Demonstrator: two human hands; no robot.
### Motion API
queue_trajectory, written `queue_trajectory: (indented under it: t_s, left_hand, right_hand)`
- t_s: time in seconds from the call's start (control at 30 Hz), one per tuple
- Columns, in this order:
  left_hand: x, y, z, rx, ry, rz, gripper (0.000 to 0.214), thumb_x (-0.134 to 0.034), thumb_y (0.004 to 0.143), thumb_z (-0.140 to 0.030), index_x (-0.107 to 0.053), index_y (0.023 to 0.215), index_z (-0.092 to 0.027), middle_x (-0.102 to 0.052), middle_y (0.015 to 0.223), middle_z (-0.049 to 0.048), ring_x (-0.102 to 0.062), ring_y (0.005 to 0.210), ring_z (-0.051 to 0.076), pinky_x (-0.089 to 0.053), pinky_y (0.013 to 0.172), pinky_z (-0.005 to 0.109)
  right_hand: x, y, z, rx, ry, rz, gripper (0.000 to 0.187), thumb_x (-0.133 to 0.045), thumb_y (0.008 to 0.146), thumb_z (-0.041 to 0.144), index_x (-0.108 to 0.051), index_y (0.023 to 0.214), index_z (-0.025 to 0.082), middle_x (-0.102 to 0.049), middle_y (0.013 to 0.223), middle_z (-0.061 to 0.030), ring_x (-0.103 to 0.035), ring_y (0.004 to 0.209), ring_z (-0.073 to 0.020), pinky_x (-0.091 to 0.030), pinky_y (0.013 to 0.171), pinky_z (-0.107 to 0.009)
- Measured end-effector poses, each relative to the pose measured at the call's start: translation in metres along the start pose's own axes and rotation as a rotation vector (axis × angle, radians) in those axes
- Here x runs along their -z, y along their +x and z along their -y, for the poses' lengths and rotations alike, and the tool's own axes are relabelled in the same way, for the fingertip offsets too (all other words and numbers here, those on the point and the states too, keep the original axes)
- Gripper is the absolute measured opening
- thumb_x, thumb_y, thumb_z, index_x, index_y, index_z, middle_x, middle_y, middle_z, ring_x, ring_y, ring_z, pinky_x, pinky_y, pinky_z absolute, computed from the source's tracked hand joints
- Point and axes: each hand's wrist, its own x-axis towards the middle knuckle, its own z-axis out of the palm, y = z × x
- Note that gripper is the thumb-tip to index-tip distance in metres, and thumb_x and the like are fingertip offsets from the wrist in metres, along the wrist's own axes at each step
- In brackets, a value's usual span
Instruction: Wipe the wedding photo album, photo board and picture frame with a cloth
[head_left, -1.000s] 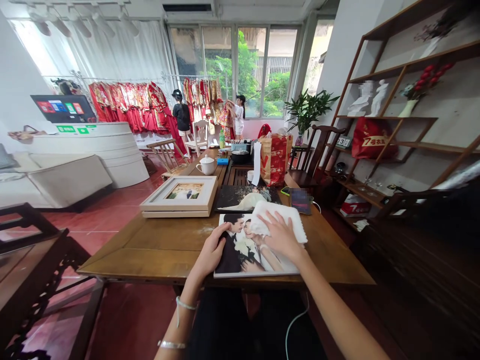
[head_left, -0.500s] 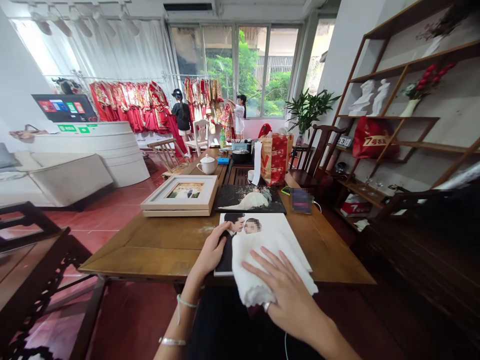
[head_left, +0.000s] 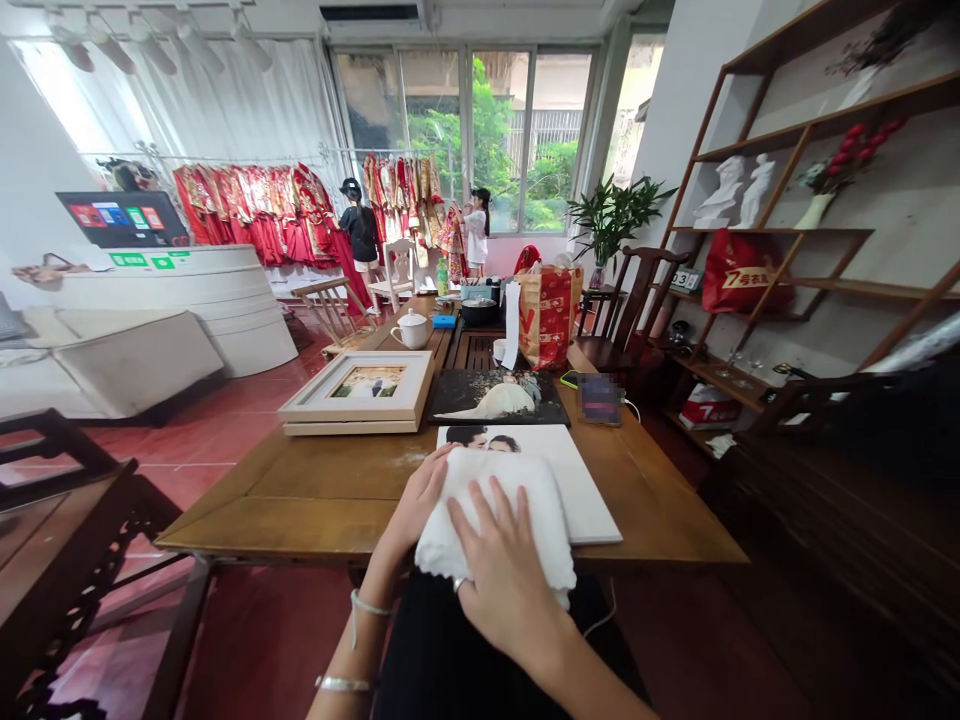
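A white photo panel (head_left: 592, 500) showing a couple lies flat at the table's near edge. Spread over its left and middle part is a white cloth (head_left: 546, 490), which hides most of the picture and hangs past the near edge. My right hand (head_left: 504, 570) rests flat on the cloth, fingers stretched and apart. At the panel's left side, my left hand (head_left: 416, 505) lies with fingers extended, their tips beside the cloth's upper left edge. Just beyond the panel is a dark photo board (head_left: 491, 396) with a figure in a white dress.
Pale picture frames (head_left: 356, 392) are stacked at the left of the wooden table (head_left: 300, 500). A white lidded cup (head_left: 410, 329), a red-and-tan paper bag (head_left: 551, 315) and a phone (head_left: 601, 400) with a cable stand farther back. Two people are by the red garments (head_left: 255, 215).
My right hand has slid left across the panel with the cloth, which now covers more of the couple. The panel's right side is uncovered. My left hand stays at the left edge.
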Motion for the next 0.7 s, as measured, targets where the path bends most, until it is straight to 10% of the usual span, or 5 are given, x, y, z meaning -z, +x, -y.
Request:
queue_trajectory:
  t_s: [0.3,0.53,0.7]
  left_hand:
    - [0.002,0.001,0.000,-0.108,0.077,0.027,0.035,-0.049,0.088,-0.034,-0.061,0.117,-0.019,-0.055,0.133,0.0092,-0.046,0.127,0.022,-0.031,0.110,0.042]
    - [0.003,-0.002,0.003,-0.137,0.147,0.069,0.039,-0.060,0.081,-0.031,-0.059,0.120,-0.021,-0.050,0.137,0.0106,-0.043,0.130,0.025,-0.030,0.110,0.046]
    - [0.002,0.000,0.005,-0.129,0.122,0.069,0.034,-0.052,0.086,-0.031,-0.060,0.117,-0.020,-0.052,0.136,0.0103,-0.043,0.130,0.024,-0.029,0.111,0.045]
  right_hand:
    - [0.035,-0.030,-0.038,0.038,0.171,0.109,0.076,-0.042,0.063,0.009,-0.045,0.135,0.033,-0.034,0.147,0.0058,-0.018,0.139,-0.0185,-0.001,0.114,-0.049]
    - [0.027,-0.029,-0.095,-0.257,-0.061,-0.119,0.069,-0.042,0.069,0.009,-0.046,0.135,0.028,-0.040,0.144,0.0021,-0.026,0.137,-0.0218,-0.012,0.113,-0.050]
    - [0.013,-0.016,-0.081,-0.342,-0.200,-0.158,0.066,-0.048,0.072,0.015,-0.044,0.137,0.023,-0.036,0.147,-0.0074,-0.020,0.137,-0.0321,-0.010,0.108,-0.060]
